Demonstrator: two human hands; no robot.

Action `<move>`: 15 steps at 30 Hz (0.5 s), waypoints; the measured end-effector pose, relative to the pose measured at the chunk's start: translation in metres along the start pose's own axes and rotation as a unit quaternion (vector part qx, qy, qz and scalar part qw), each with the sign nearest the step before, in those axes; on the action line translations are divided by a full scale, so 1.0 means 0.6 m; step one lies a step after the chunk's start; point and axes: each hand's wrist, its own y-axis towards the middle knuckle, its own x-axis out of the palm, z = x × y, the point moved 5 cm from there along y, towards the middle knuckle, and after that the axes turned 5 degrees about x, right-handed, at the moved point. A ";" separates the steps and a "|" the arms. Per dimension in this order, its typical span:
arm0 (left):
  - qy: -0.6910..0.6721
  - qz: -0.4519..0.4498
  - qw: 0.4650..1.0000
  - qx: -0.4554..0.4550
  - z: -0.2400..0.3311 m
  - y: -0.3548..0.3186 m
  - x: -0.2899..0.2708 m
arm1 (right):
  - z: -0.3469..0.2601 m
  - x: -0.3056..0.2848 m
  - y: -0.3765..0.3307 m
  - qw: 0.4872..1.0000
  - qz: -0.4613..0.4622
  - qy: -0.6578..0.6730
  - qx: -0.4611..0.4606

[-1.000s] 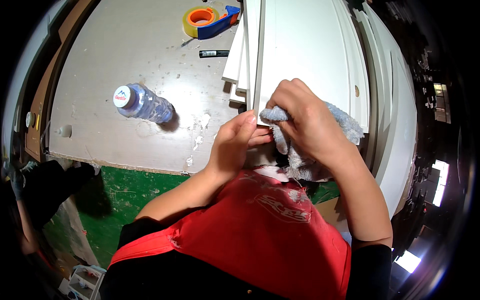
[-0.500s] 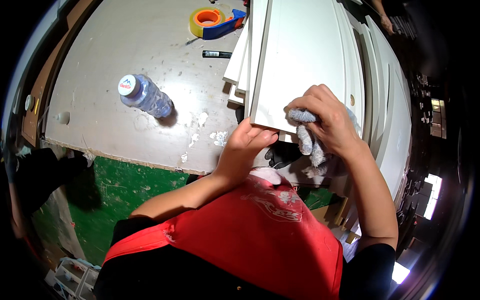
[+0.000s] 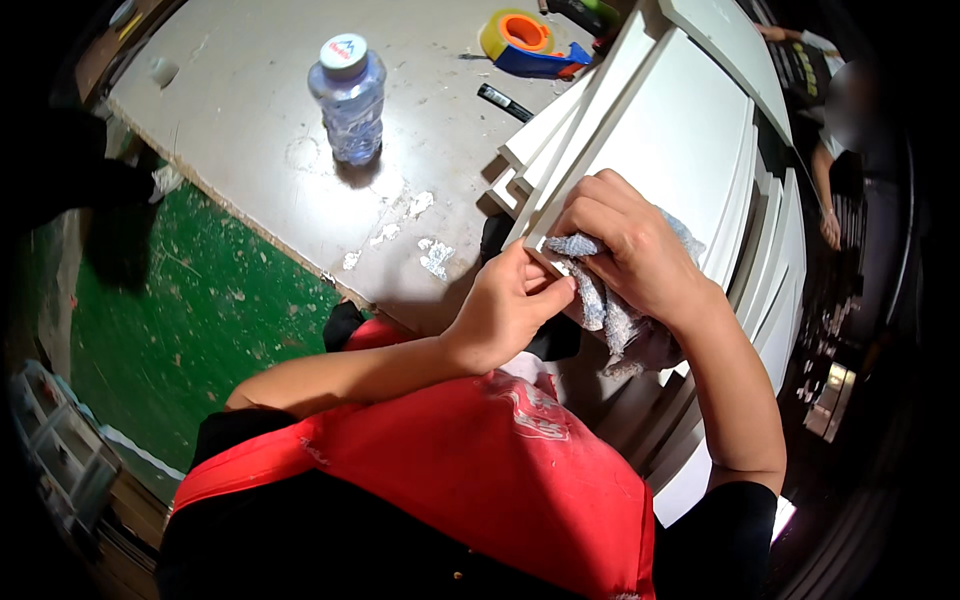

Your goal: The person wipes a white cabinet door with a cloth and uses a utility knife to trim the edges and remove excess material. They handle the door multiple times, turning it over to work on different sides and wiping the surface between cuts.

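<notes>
White painted boards lie stacked along the right side of the worktable [image 3: 250,130], and the top white panel [image 3: 670,150] has its near corner pulled toward the person. The right hand [image 3: 630,255] is closed around a grey rag [image 3: 610,300], fingers curled over the cloth and pressing it against that near corner of the panel; loose folds of the rag hang below the hand and a little shows past the knuckles. The left hand [image 3: 510,310] is just beside it, partly closed, thumb and fingertips pinching the panel's corner edge from the left and underneath, touching both the panel and the rag. Both hands meet at the corner, above the person's red apron [image 3: 450,470].

On the pale, paint-flecked tabletop, well apart from the hands, a clear plastic water bottle [image 3: 348,100] stands upright with its white cap on. Farther back a roll of tape in a yellow, orange and blue dispenser [image 3: 525,45] lies near the stacked boards, and a black marker [image 3: 505,102] lies between it and the ends of the boards. White flecks of paint or filler [image 3: 420,240] dot the table near its front edge. Beneath the table edge a green floor [image 3: 200,300] shows. At the far right another person's arm [image 3: 825,190] hangs beyond the boards.
</notes>
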 end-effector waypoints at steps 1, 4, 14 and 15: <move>-0.007 0.000 1.000 0.006 -0.005 0.000 -0.001 | 0.001 0.001 0.001 1.000 -0.011 -0.009 -0.004; 0.009 0.015 0.999 0.027 -0.003 0.000 0.002 | -0.009 0.011 0.009 0.999 -0.026 0.005 -0.026; 0.013 0.019 1.000 0.007 -0.003 0.000 0.000 | 0.046 0.007 -0.062 0.997 0.064 0.024 0.019; 0.017 0.020 1.000 0.002 0.007 0.001 0.006 | 0.051 0.001 -0.074 0.997 0.060 0.019 0.036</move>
